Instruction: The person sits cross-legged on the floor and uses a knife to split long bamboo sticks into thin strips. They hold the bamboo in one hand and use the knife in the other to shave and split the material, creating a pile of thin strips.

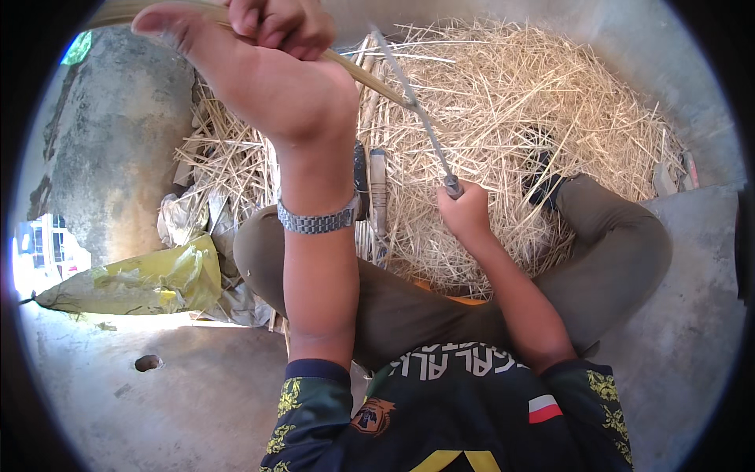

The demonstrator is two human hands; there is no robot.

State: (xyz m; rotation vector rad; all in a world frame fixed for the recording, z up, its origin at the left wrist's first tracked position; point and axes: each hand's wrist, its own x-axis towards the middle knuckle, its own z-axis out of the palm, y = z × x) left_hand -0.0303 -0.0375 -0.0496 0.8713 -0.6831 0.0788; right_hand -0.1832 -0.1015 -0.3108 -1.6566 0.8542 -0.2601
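Concrete floor (86, 401); a heap of straw-like strips (503, 86) covers its far edge and crowds the seated person's legs. Grey concrete wall (118, 149) at the floor's left edge, a crumpled yellow sack (169, 275) in front. Pale strip (370, 77) raised over the heap's left edge, clasped in the left hand (263, 82). Knife (432, 135) gripped by its handle in the right hand (468, 214), blade crossing the strip. Slim dark item (361, 177) on the heap, partly blocked by the left forearm; kind unclear. Round hole (148, 363), floor's near left.
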